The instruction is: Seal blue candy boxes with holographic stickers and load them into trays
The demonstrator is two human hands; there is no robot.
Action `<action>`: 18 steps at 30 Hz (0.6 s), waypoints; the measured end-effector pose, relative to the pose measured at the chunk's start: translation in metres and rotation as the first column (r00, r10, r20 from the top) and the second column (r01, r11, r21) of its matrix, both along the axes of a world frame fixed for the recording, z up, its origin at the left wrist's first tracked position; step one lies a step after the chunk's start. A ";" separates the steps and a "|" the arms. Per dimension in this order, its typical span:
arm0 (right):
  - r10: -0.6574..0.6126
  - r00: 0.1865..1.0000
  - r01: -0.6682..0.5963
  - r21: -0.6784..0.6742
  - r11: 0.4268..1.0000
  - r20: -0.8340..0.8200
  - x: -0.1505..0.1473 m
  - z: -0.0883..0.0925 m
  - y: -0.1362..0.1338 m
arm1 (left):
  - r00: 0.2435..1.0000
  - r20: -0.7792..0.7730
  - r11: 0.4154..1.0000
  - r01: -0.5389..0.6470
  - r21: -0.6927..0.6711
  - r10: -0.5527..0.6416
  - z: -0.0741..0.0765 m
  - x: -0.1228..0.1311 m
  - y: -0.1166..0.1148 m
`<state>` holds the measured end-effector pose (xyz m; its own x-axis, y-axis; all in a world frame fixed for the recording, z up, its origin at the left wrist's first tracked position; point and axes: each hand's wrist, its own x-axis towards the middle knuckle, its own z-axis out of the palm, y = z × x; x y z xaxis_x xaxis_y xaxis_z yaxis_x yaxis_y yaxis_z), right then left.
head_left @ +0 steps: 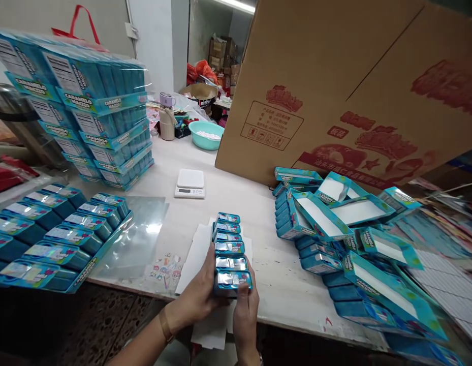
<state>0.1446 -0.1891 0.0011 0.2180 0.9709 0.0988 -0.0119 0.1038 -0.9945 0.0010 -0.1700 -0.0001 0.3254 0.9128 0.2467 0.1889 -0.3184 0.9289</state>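
Observation:
A row of several small blue candy packs (230,248) with shiny tops stands between my hands over the front of the table. My left hand (201,287) is closed along the left side of the row, near its close end. Against the right side and the near end presses my right hand (246,305), its thumb bent over the closest pack. Under the row lie flat white cardboard pieces (190,264), partly hidden by the packs and my hands. Some fingers are hidden behind the packs.
At left, a tray of blue packs (64,236) sits before a wrapped stack (106,109). A white scale (190,184) stands mid-table, with a turquoise basin (206,134) behind. Piled blue display trays (373,254) and a big carton (335,91) fill the right.

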 end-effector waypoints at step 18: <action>-0.004 0.998 0.009 -0.084 0.996 0.068 -0.009 -0.014 -0.010 | 0.999 -0.028 0.999 -0.038 -0.022 0.038 -0.043 -0.002 -0.017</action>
